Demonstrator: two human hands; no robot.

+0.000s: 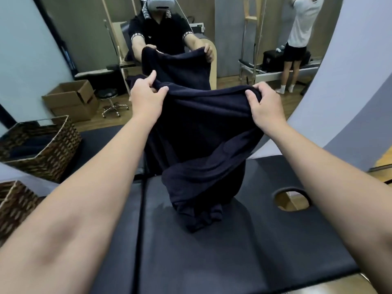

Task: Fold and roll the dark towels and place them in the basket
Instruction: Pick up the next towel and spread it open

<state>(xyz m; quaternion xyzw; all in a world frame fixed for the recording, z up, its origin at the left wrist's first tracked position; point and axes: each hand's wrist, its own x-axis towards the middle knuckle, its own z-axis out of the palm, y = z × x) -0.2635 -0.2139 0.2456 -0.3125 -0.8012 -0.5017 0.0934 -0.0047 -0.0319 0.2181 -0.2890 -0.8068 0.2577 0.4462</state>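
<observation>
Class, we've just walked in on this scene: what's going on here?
A person is holding up a dark towel, gripping its top edge with the left hand and the right hand. The towel hangs unfolded, its lower end bunched on the black padded table. A mirror ahead reflects the same pose. A woven basket sits at the table's left edge; the dark shapes in its mirror image may be rolled towels.

No readable text, labels or numbers anywhere
</observation>
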